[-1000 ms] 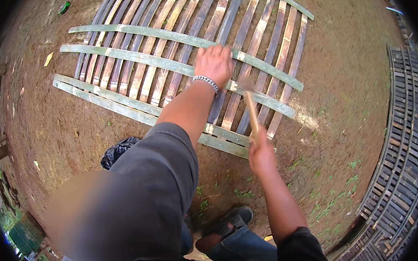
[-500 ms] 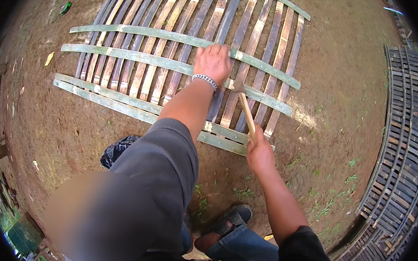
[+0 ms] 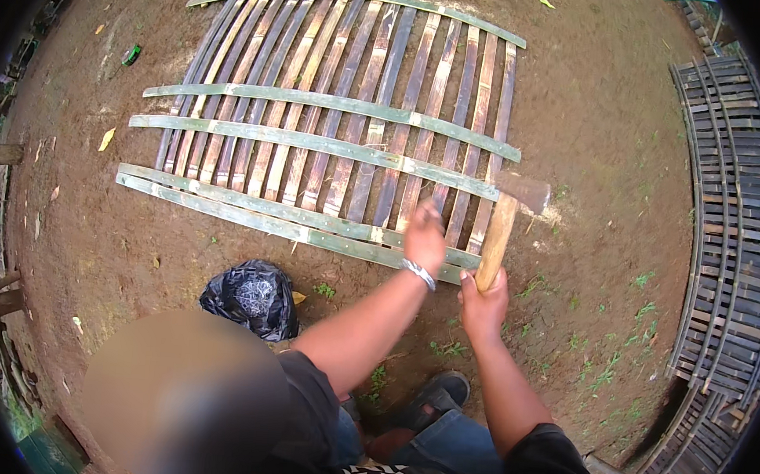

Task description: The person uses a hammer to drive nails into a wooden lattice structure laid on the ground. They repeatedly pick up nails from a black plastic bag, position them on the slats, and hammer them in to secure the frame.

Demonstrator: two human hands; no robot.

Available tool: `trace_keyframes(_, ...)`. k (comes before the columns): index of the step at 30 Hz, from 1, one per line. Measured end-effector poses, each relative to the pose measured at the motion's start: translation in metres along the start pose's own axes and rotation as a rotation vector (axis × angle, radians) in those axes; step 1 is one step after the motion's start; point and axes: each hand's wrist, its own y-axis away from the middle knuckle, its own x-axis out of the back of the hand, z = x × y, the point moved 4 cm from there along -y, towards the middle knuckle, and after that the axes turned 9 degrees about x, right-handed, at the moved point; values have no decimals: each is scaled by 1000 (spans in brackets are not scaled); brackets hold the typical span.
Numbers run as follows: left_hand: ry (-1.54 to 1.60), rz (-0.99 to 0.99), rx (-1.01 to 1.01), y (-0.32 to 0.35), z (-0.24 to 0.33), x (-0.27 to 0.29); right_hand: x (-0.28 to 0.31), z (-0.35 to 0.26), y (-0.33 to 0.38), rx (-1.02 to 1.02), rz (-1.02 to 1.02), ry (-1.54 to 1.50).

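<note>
My right hand (image 3: pixel 483 308) is wrapped round the wooden handle of a hatchet (image 3: pixel 497 241). Its wide brown head is raised beside the right ends of the green crosspieces. My left hand (image 3: pixel 425 240), a chain bracelet at its wrist, hovers over the near right part of a bamboo slat panel (image 3: pixel 316 149). Its fingers look drawn together but are smeared by motion; a small dark bit at their tips is too blurred to name. The panel lies on the ground, with dark and pale slats running away from me under several green split-bamboo crosspieces.
A black plastic bag (image 3: pixel 250 298) with shiny thin bits in it sits left of my arm. Another slatted bamboo structure (image 3: pixel 724 235) runs along the right side. A small green object (image 3: pixel 131 55) lies on the bare soil at upper left. My feet stand below the panel.
My left hand has come off the middle crosspieces and drawn back toward me. The hatchet has swung to the right and up. The bag shows more fully, and the view has shifted.
</note>
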Motion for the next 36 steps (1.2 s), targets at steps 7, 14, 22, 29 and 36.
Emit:
trace_keyframes(7, 349, -308, 449, 93, -12, -23, 7, 10, 6, 209, 143, -55)
trace_keyframes(14, 456, -396, 433, 96, -25, -30, 10, 10, 9, 154, 87, 9)
trace_keyframes(22, 373, -481, 510, 94, -16, -26, 12, 1, 6, 167, 45, -31)
trace_keyframes(29, -648, -782, -320, 74, 34, 6, 31, -10, -15, 61, -142, 88)
trace_keyframes(36, -954, -805, -411, 76, 46, 8, 36, -8, -16, -6, -326, 75)
